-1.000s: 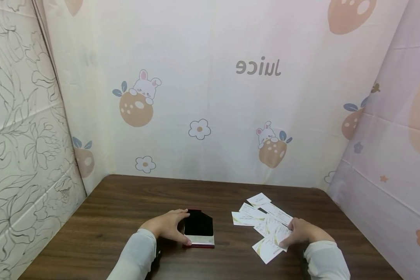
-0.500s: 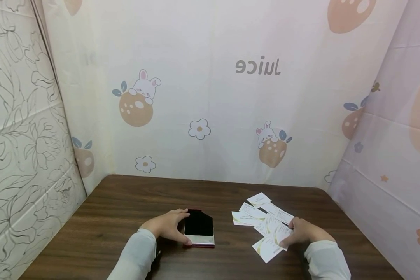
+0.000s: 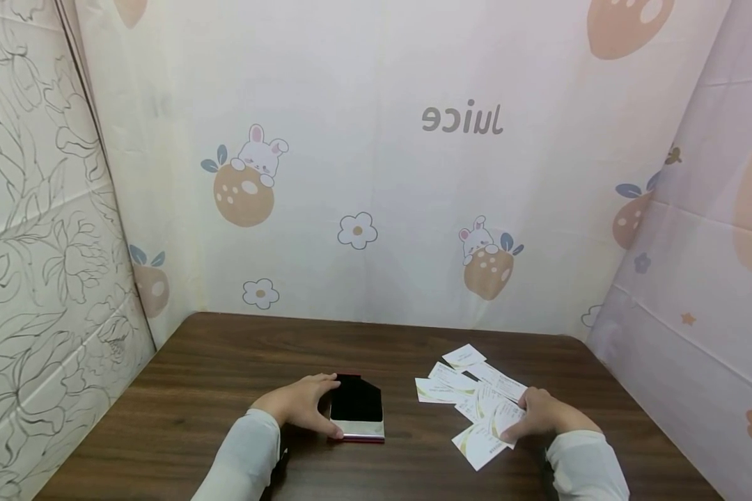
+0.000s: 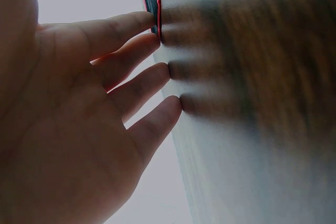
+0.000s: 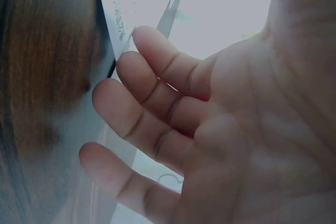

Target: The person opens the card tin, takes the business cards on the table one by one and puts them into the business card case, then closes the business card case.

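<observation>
A card case [image 3: 356, 410], with a black interior and a silver band along its near side, lies on the brown table. My left hand [image 3: 301, 406] touches its left side, the thumb at the near corner and the index finger at the far one. In the left wrist view the fingers [image 4: 142, 90] reach out fairly straight, with fingertips right at the tabletop and at the case's red edge. To the right, several white business cards [image 3: 476, 403] overlap in a loose spread. My right hand [image 3: 548, 415] rests at their right edge, thumb and fingertips touching cards, its fingers [image 5: 118, 106] loosely bent.
The wood-grain table [image 3: 213, 390] reaches back to a hanging cloth [image 3: 376, 167] printed with rabbits, fruit and flowers. Patterned cloths also close off the left and right sides.
</observation>
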Demonstrator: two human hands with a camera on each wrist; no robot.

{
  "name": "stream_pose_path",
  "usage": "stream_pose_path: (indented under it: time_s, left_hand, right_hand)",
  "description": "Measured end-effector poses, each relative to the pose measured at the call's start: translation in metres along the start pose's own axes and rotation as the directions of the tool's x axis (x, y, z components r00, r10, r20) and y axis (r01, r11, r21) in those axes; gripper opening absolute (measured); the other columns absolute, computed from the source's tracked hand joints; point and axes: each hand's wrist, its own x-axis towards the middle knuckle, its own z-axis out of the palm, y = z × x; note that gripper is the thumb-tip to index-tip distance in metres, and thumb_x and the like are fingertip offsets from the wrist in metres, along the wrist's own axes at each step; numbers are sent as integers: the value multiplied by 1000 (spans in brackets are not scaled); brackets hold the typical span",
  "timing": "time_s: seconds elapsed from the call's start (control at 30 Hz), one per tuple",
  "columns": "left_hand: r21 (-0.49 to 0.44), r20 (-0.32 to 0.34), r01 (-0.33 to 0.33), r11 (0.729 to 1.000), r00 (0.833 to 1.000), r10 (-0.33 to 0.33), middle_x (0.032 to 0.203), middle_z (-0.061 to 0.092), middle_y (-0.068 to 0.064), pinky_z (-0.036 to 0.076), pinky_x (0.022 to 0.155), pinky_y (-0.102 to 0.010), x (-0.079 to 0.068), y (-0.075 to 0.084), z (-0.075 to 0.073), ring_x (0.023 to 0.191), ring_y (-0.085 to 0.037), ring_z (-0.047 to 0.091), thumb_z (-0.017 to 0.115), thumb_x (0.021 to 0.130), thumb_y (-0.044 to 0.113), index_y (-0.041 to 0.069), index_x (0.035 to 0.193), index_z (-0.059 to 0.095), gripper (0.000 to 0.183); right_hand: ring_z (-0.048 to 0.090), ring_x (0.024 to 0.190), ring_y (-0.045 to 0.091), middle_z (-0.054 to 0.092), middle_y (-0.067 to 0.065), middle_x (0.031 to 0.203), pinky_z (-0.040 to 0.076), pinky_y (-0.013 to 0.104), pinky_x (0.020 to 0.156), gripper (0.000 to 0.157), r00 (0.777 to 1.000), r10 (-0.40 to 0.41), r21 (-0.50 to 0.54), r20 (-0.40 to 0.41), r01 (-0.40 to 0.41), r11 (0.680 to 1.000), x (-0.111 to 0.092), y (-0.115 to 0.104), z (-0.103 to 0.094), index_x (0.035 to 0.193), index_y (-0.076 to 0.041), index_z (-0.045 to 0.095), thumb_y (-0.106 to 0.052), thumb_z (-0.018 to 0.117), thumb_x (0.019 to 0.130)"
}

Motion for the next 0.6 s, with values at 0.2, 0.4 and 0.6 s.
stream_pose_path:
  time_s: [0.2, 0.4, 0.6]
  left_hand:
    - [4, 3, -4, 1000, 1000, 4, 150, 30, -12, 30, 105, -58, 0, 0, 0, 135, -32, 23, 73, 68, 58, 6, 140, 39, 95]
    - [8, 1, 1, 1000, 1000, -1, 150, 30, -12, 30, 105, -58, 0, 0, 0, 135, -32, 23, 72, 67, 59, 7, 140, 40, 95]
    - [10, 0, -9, 1000, 1000, 9, 150, 30, -12, 30, 105, -58, 0, -1, 0, 134, -32, 24, 72, 68, 58, 6, 140, 39, 95]
  right_hand:
    - [51, 68, 20, 58, 9, 76, 49, 40, 66, 64, 1000, 4, 10, -3, -4, 1000, 1, 1, 1, 91, 11, 58, -35, 86, 56]
    - [51, 77, 23, 56, 14, 88, 48, 49, 78, 81, 1000, 16, 17, -8, -16, 1000, 3, 3, 0, 106, 14, 49, -38, 87, 55]
    - [52, 70, 19, 57, 9, 81, 49, 40, 68, 68, 999, -10, 53, -39, 12, 999, 2, 4, -2, 99, 10, 53, -30, 87, 56]
